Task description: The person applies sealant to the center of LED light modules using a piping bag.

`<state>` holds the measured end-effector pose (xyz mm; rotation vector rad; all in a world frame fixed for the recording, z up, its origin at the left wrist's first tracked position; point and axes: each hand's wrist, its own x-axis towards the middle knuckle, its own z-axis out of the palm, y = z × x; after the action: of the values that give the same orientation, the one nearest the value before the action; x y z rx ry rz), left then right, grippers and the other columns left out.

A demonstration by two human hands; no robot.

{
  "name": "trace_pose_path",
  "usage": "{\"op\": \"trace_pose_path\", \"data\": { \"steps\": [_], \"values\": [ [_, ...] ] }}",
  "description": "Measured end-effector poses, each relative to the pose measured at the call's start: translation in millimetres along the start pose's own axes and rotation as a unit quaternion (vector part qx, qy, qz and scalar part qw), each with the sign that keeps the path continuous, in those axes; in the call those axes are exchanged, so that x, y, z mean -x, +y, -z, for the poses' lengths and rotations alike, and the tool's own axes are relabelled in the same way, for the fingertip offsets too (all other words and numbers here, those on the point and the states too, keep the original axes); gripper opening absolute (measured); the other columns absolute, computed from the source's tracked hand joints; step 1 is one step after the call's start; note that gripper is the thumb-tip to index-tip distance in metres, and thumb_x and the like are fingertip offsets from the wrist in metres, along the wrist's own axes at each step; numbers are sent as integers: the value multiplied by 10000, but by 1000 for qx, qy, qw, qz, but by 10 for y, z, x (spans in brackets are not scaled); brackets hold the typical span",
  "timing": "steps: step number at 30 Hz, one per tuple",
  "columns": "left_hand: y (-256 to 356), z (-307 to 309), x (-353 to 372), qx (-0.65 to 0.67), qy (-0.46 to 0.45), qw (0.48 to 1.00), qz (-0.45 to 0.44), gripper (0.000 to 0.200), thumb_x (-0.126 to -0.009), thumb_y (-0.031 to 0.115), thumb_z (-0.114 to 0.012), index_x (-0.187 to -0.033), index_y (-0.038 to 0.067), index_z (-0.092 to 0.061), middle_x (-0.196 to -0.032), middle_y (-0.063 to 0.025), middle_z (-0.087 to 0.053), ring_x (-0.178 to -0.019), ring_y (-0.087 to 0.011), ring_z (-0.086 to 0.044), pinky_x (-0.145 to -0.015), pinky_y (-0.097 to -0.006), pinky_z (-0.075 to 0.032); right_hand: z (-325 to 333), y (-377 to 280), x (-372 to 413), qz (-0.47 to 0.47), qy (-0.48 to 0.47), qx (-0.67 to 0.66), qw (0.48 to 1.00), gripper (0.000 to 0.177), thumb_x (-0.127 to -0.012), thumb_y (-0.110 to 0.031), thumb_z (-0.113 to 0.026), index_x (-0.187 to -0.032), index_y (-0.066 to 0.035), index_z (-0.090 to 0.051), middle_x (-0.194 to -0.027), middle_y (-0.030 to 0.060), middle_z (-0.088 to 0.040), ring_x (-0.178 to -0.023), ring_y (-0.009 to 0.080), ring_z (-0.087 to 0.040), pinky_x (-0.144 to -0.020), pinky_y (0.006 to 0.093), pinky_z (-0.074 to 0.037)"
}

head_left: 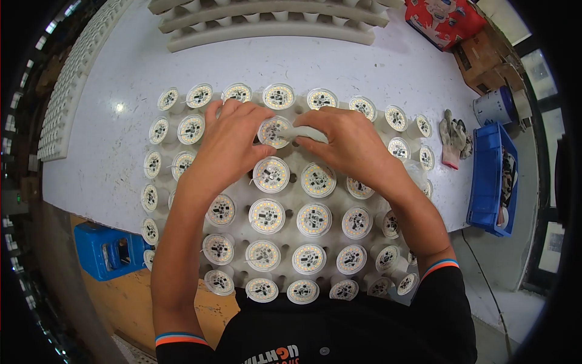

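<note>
Rows of open LED bulbs, each with a round board of yellow chips facing up, stand in a pale tray with holes (290,238). My left hand (233,141) has its thumb and index finger curled at the left rim of one LED bulb (273,130) near the back of the tray. Between the thumb and fingers of my right hand (348,141) is a pale, curved, flat-looking tool (306,133). Its tip reaches over the board of that same bulb. Some neighbouring bulbs are hidden under my hands and forearms.
More pale trays (273,38) are stacked at the back, and another long tray (73,91) lies at the left. On the right are gloves (450,139), a blue bin (492,182), a bucket (494,108) and a red bag (442,21). A blue stool (100,252) stands lower left.
</note>
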<state>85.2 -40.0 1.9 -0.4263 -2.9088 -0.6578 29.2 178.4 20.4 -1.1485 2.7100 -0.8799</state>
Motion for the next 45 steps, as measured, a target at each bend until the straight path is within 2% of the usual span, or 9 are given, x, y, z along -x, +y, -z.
{"op": "trace_pose_path", "data": {
  "steps": [3, 18, 45],
  "values": [
    [-41, 29, -21, 20, -25, 999, -4, 558, -704, 175, -822, -1219, 96, -623, -1191, -92, -641, -1209, -296, -502, -1130, -455, -235, -6, -5, -4, -1, -14, 5, 1000, 258, -842, -257, -709, -1027, -76, -705, -887, 164, -703, -815, 371, -675, -726, 479, -527],
    [-53, -2, -5, 35, -13, 999, -9, 546, -707, 157, -812, -1216, 98, -625, -1194, -82, -648, -1206, -290, -503, -1119, -438, -251, -48, -2, 6, 26, -5, 33, 999, 244, -847, -245, -703, -1010, -63, -694, -874, 142, -702, -814, 355, -677, -724, 471, -522],
    [-14, 6, 1, 37, -15, 999, 3, 551, -701, 156, -820, -1215, 108, -627, -1188, -87, -645, -1198, -293, -501, -1105, -426, -269, -22, -38, 16, 17, -17, 50, 998, 217, -852, -249, -698, -963, -64, -677, -856, 129, -689, -793, 358, -671, -697, 475, -517]
  ]
}}
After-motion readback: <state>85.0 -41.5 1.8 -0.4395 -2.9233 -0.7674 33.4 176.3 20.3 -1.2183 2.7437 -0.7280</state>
